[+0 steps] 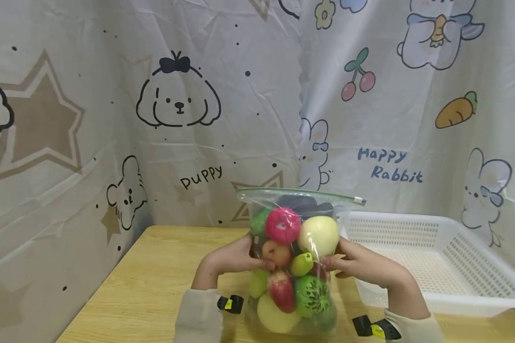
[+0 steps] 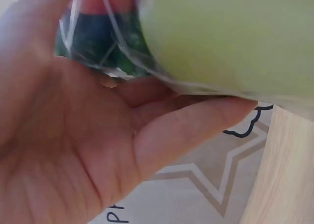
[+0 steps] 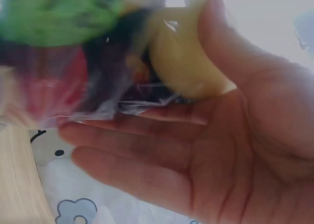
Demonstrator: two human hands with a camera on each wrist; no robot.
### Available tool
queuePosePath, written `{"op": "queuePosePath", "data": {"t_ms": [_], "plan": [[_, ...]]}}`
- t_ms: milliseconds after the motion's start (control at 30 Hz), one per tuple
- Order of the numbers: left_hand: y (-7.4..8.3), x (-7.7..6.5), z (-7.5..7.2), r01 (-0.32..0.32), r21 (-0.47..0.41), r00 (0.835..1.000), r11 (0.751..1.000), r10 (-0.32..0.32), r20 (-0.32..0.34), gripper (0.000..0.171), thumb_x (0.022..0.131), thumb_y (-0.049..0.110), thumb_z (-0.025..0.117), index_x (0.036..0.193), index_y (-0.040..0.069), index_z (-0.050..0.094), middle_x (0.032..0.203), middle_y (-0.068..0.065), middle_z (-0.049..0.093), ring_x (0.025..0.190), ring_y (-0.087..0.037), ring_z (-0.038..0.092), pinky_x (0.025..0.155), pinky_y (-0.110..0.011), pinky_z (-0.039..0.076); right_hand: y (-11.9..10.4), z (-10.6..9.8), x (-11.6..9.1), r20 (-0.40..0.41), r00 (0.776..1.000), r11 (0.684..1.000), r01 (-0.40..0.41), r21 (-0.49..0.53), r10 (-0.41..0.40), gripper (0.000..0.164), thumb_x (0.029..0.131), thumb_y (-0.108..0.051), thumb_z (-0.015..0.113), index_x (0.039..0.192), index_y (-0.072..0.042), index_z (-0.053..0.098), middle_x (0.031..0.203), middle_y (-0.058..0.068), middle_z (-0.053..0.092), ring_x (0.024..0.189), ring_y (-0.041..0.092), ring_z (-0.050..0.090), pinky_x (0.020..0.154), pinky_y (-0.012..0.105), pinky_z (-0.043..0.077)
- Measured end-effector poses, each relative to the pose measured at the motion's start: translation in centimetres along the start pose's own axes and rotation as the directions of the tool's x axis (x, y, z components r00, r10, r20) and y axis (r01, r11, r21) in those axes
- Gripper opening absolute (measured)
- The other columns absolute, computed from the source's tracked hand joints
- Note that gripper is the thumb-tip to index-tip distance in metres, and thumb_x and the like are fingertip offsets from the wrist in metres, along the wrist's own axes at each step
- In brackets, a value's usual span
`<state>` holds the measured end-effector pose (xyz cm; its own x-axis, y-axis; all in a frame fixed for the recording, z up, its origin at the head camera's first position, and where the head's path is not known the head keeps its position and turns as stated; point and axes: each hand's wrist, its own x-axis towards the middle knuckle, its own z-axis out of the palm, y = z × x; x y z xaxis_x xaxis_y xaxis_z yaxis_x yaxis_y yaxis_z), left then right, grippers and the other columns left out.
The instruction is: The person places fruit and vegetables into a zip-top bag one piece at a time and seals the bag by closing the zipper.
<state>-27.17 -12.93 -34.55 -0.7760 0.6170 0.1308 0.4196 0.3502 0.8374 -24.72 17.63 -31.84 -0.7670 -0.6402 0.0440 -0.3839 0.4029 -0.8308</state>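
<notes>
A clear zip-top bag (image 1: pixel 257 202) full of toy fruit and vegetables stands upright at the table's middle in the head view. Along its top runs a green zip strip with a white slider (image 1: pixel 358 200) at the right end. My left hand (image 1: pixel 236 255) grips the bag's left side, its thumb over the front near an orange-coloured fruit (image 1: pixel 276 252). From the right side my right hand (image 1: pixel 356 262) holds it, thumb beside a small yellow pear (image 1: pixel 302 264). Through the plastic show a pink-red round fruit (image 1: pixel 283 225), a pale yellow one (image 1: pixel 319 237) and a strawberry (image 1: pixel 282 291).
A white perforated plastic basket (image 1: pixel 395 219) sits on the wooden table (image 1: pixel 154 267) to the right, just behind my right forearm. White curtains (image 1: pixel 223 152) printed with cartoon animals hang close behind the table and at its sides.
</notes>
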Motion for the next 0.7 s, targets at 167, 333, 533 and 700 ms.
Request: {"op": "queuePosePath", "data": {"t_ms": [167,333,533,700], "plan": [[0.3,-0.4,-0.4,0.082,-0.019,0.994,0.996,-0.083,-0.068,0.08,0.089,0.048,0.055,0.149,0.024,0.008,0.146,-0.015,0.038,0.125,-0.028,0.044,0.095,-0.048,0.05,-0.3,0.4,1.9,-0.146,0.988,0.997,-0.051,0.062,0.059,0.051,0.097,-0.041,0.044,0.128,0.0,0.046,0.112,0.026,0.063,0.096,0.029,0.064,0.079,0.043,0.06],[0.0,-0.4,-0.3,0.216,-0.085,0.97,0.973,-0.223,-0.091,0.077,0.093,0.052,0.044,0.15,0.027,-0.002,0.15,-0.024,0.026,0.119,-0.039,0.048,0.075,-0.048,0.06,-0.1,1.6,3.5,-0.207,0.972,0.993,-0.102,0.061,0.113,0.059,0.096,-0.043,0.044,0.129,0.006,0.046,0.104,0.025,0.067,0.089,0.026,0.066,0.072,0.041,0.062],[0.2,-0.6,0.3,0.288,0.04,0.945,0.957,-0.277,-0.174,0.084,0.09,0.05,0.052,0.151,0.012,0.007,0.147,-0.029,0.033,0.105,-0.038,0.056,0.068,-0.044,0.061,-0.4,3.1,3.3,-0.127,0.992,0.985,-0.017,-0.174,-0.005,0.068,0.091,-0.033,0.057,0.144,0.0,0.03,0.125,0.028,0.056,0.106,0.035,0.057,0.087,0.053,0.055],[1.0,-0.9,0.2,0.345,0.16,0.934,0.925,-0.322,-0.155,0.08,0.085,0.053,0.057,0.143,0.004,0.032,0.139,-0.024,0.047,0.091,-0.026,0.059,0.075,-0.043,0.056,-1.3,3.4,2.4,0.028,0.999,0.944,0.043,-0.327,-0.036,0.067,0.091,-0.028,0.059,0.146,-0.006,0.029,0.124,0.028,0.056,0.105,0.035,0.055,0.089,0.055,0.052]]}}
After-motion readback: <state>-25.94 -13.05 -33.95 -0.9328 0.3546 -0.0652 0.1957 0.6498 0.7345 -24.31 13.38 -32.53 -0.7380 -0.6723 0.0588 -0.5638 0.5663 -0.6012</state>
